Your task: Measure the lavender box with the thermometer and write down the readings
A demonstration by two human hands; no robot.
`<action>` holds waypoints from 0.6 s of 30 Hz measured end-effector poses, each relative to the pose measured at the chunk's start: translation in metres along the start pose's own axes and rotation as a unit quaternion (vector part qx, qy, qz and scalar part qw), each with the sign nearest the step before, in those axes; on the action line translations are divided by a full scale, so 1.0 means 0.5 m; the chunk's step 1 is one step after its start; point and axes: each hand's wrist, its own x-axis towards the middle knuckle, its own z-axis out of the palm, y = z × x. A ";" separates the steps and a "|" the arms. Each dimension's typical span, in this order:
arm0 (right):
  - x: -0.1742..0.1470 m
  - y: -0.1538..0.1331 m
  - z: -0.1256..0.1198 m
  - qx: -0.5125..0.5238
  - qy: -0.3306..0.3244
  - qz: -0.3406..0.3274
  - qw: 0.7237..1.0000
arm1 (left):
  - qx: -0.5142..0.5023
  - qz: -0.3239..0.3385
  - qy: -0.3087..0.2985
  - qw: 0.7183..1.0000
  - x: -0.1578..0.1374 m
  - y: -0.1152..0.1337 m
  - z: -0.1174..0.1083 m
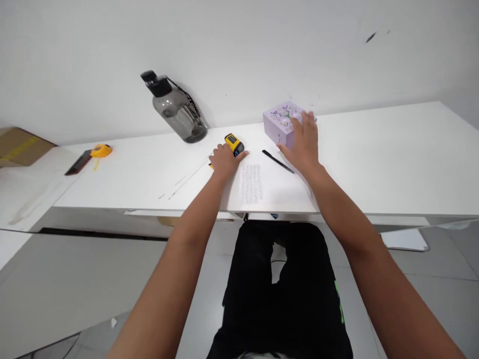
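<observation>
My left hand [224, 162] rests on the desk with its fingers curled over a yellow and black handheld device [234, 143], which looks like a laser distance meter. A bit of yellow also shows at the left edge of that palm. My right hand [306, 142] grips a light purple box [275, 128] with a floral print, fingers across its top and thumb against its front. Between the hands lies a black pen [277, 161], slanting over a sheet of paper [277, 189] covered in handwriting on its left part.
A grey transparent water bottle [179, 112] with a black lid stands against the wall. Farther left on the white desk [389, 164] are an orange-yellow tape measure [101, 150] and a dark flat object [78, 162]. A cardboard box [24, 146] sits at the far left.
</observation>
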 end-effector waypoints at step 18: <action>-0.018 -0.042 0.019 0.136 -0.098 -0.074 0.983 | -0.061 0.222 -0.074 0.970 -0.219 -0.078 -0.011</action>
